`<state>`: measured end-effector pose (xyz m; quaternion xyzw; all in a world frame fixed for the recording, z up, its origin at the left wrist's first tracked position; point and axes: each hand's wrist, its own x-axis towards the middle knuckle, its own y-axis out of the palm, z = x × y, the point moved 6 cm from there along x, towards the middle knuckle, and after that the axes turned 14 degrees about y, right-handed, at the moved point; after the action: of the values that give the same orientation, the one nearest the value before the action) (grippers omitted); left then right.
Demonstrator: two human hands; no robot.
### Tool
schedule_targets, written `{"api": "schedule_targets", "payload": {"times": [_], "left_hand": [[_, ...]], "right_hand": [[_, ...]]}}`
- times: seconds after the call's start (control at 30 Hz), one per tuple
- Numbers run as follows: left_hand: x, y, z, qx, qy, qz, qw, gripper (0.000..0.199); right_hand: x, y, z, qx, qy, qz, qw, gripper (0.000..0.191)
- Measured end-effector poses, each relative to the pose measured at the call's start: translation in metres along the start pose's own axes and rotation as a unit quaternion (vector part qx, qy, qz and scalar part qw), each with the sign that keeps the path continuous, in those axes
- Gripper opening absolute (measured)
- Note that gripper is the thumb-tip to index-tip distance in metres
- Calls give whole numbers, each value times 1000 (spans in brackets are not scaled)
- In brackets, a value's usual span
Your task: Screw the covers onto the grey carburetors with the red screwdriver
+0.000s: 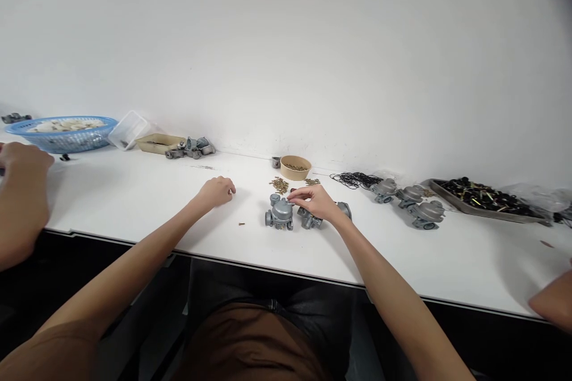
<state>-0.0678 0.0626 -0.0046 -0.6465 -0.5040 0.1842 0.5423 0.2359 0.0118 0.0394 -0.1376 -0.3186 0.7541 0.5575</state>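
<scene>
Right fingers (pixel 301 191) bunched at far right edge of grey domed metal casting (pixel 282 212); left hand (pixel 217 191) farther, curled; grasps unclear.

A plain white wall (pixel 286 41) fills the upper half of the frame under soft, even light, lightly scuffed near center where it meets a long white worktable (pixel 111 190). The tabletop spans the picture from left to right, its dark-trimmed front edge curving above deep shadow (pixel 500 348) at lower right.
</scene>
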Motion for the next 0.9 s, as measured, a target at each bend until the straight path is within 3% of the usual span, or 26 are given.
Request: {"api": "schedule_targets", "payload": {"times": [0.2,0.33,0.57,0.73,0.9], "left_hand": [[-6,-19,-13,-86,-19,-76,993,23],[-15,-31,-25,-221,-54,-121,966,34],[-28,-3,-75,-496,-36,-76,864,45],[-45,20,-108,-672,-89,-7,735,46],[-49,28,-110,-682,-117,-39,721,41]], "right_hand": [[1,3,-2,-2,-6,8,1000,18],[1,3,-3,-2,-8,8,1000,19],[-1,2,2,-12,-25,1,1000,17],[-5,-1,1,-16,-31,1,999,14],[-9,-2,2,-17,-41,18,999,11]]}}
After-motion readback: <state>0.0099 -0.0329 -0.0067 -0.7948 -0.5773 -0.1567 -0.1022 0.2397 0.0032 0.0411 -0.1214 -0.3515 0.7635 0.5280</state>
